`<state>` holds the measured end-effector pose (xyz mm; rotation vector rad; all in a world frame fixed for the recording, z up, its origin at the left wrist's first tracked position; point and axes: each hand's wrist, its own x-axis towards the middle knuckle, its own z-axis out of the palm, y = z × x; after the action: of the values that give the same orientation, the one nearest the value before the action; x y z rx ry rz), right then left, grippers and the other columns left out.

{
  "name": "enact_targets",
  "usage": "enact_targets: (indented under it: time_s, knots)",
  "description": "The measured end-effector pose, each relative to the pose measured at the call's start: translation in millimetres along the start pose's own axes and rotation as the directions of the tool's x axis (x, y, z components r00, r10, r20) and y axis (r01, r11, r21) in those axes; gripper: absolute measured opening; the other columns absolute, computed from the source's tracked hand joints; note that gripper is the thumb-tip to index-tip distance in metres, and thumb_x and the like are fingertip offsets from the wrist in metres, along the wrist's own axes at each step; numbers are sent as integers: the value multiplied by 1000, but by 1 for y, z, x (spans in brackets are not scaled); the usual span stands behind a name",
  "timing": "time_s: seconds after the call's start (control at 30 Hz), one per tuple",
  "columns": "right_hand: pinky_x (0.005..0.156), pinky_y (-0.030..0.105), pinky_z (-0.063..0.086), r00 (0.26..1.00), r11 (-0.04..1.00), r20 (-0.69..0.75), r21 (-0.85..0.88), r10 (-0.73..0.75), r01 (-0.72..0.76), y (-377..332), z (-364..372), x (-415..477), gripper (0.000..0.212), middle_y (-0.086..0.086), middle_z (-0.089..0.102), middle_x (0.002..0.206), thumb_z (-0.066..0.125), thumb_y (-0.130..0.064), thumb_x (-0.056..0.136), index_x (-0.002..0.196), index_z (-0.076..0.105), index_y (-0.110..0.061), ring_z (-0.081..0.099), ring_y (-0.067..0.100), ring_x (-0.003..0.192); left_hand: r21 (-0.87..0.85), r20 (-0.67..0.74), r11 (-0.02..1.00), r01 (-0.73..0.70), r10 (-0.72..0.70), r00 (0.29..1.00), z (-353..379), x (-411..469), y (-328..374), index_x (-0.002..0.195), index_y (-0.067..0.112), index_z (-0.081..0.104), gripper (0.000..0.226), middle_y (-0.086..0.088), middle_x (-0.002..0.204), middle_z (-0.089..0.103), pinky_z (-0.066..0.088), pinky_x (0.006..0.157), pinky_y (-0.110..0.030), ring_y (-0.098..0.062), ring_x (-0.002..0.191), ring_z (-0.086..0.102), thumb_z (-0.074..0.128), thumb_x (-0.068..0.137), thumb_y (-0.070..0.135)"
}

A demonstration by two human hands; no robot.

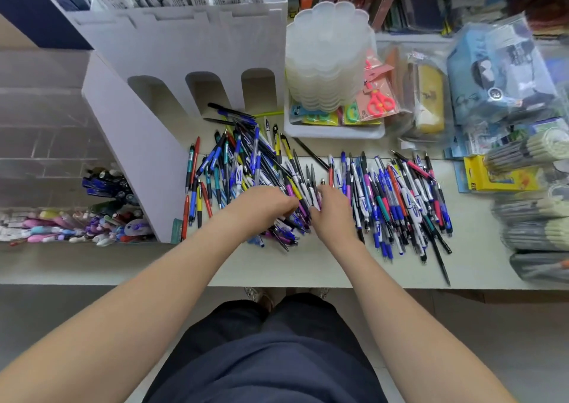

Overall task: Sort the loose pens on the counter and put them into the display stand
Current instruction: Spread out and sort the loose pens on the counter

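Many loose pens lie on the pale counter in two spreads: a jumbled left pile [240,162] and a more parallel right group [400,199]. They are mostly blue, with black, red, teal, yellow and purple ones among them. My left hand [261,207] rests on the left pile with its fingers curled into the pens. Beside it, my right hand [331,210] pinches a few white and purple pens [311,197] between the two spreads. The white display stand [191,54] rises at the back left, with three arched slots at its base.
A clear bin [101,214] of markers and pens sits left of the stand. A stack of translucent lids [329,60] stands in a white tray [335,131] with scissors packs. Bagged stationery [505,73] and pencil bundles [529,214] crowd the right. The counter's front edge [277,281] runs below my hands.
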<state>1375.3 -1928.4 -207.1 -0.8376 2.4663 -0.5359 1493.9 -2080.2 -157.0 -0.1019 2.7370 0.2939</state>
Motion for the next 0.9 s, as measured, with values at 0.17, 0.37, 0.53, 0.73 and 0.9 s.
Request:
enact_targets:
  time_s: [0.17,0.37,0.53,0.73,0.9]
  knots:
    - [92,40,59,995,1000,-98,3,25,-24,22,-9,-5,24,6,75,110,70,-14,101,124,72,-11,70,23,100,89,-160,967,-239,251,955,1,54,13,95,17,54,33,1,79,53,52,79,-44,-25,77,50,66,87,-12]
    - [94,33,56,982,997,-183,49,-45,55,30,-12,-16,26,3,72,112,62,-16,104,127,70,-10,65,15,101,-214,-461,975,59,-154,874,26,38,20,104,13,73,30,-5,106,66,48,93,-41,-27,105,58,70,85,-9]
    - [89,33,52,970,970,-54,-68,-237,234,1,15,-24,47,0,62,114,74,-44,93,130,63,-17,56,18,103,-599,-178,510,618,-837,518,54,-23,7,112,13,44,41,-9,116,46,37,85,-33,-25,102,42,67,80,1]
    - [60,33,39,920,854,237,-354,-313,382,-43,49,-30,49,4,66,102,78,-46,89,115,51,-15,69,26,85,-700,271,101,707,-878,394,78,-44,-10,139,-10,33,57,-32,140,40,46,97,-45,-40,117,47,64,94,4]
    - [64,36,44,907,805,346,-452,-238,384,-55,52,-30,32,11,69,113,66,-1,94,121,50,-8,73,31,96,-724,187,171,668,-884,429,77,-42,-15,111,3,52,16,-15,106,63,42,74,-38,-28,89,56,60,105,14]
